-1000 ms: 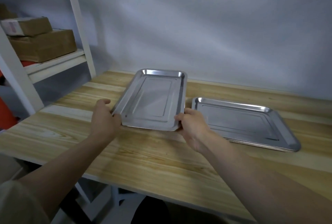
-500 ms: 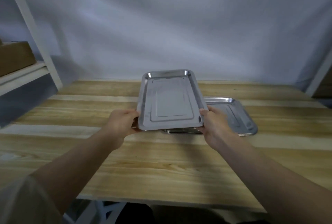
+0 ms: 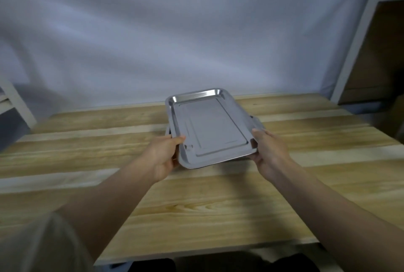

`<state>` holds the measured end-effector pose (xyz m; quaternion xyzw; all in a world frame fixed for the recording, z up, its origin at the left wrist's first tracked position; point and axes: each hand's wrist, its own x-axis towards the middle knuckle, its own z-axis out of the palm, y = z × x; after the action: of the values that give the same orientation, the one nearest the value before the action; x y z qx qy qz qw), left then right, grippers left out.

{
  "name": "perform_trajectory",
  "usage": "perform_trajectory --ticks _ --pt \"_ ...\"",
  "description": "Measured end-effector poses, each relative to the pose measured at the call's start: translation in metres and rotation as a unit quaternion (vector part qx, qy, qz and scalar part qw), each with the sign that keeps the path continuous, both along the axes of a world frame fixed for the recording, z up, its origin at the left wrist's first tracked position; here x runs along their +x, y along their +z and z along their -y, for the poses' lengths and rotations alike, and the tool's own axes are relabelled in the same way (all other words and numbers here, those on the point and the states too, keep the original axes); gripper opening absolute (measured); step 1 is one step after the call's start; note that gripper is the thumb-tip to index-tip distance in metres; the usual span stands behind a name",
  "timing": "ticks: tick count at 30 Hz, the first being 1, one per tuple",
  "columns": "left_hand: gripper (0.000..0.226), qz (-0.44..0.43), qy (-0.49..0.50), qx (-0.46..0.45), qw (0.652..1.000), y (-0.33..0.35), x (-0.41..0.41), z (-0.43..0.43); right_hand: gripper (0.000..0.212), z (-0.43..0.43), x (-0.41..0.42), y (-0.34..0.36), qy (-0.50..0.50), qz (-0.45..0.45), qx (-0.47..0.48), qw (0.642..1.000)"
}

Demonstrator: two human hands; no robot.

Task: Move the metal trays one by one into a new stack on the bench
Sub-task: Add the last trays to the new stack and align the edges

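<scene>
While both hands grip it, the stainless steel tray sits at frame centre, tilted w/ its far end higher, over the wooden bench. Left hand is closed on the near-left corner, thumb over the rim; right hand is clamped on the near-right corner. Edges of more trays peek out just under and right of the held one; can't tell if they touch. White backdrop fills the upper frame; shelf post at upper right.
</scene>
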<state>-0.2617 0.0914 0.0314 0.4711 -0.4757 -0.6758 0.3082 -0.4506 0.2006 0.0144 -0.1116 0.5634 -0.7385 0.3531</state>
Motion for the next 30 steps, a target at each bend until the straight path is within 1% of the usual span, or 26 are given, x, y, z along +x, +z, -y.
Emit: perform_trajectory --ticks 2,5,6,9,12,15,18,20,23,25,28,30 --pt "0.029 -0.011 0.007 0.008 1.0 0.0 -0.008 -0.002 0.022 -0.005 -0.004 0.001 0.002 0.023 -0.016 1.0" --pt "0.031 -0.055 0.017 0.022 0.998 0.002 -0.02 -0.007 0.042 -0.011 -0.005 0.001 0.022 0.06 -0.073 0.995" --pt "0.031 -0.075 0.021 0.028 0.997 0.003 -0.025 -0.009 0.046 -0.013 -0.003 0.003 0.038 0.064 -0.084 0.994" --pt "0.026 -0.115 0.017 0.056 0.992 0.007 -0.039 -0.022 0.044 -0.019 0.006 0.006 0.117 0.04 -0.076 0.989" --pt "0.031 -0.124 -0.013 0.074 0.989 0.005 -0.05 -0.03 0.032 -0.022 0.014 0.004 0.165 0.033 -0.072 0.983" --pt "0.037 -0.112 -0.05 0.063 0.99 0.005 -0.051 -0.033 0.032 -0.022 0.012 0.003 0.138 0.05 -0.067 0.987" --pt "0.032 -0.098 -0.066 0.051 0.992 0.007 -0.039 -0.03 0.029 -0.025 0.002 0.006 0.091 0.043 -0.045 0.994" --pt "0.027 -0.11 -0.036 0.054 0.992 0.012 -0.03 -0.025 0.021 -0.03 -0.004 0.007 0.071 0.042 -0.031 0.996" --pt "0.039 -0.141 0.017 0.07 0.987 0.017 -0.016 -0.014 0.016 -0.033 -0.012 0.007 0.055 0.041 -0.018 0.997" --pt "0.038 -0.16 0.019 0.07 0.985 0.02 -0.012 -0.013 0.016 -0.033 -0.014 0.006 0.058 0.027 -0.006 0.998" --pt "0.029 -0.176 0.021 0.054 0.983 0.022 -0.014 -0.016 0.018 -0.032 -0.015 0.007 0.064 0.006 0.007 0.998" --pt "0.022 -0.172 0.036 0.054 0.983 0.021 -0.016 -0.017 0.02 -0.032 -0.015 0.01 0.063 0.01 -0.006 0.998"
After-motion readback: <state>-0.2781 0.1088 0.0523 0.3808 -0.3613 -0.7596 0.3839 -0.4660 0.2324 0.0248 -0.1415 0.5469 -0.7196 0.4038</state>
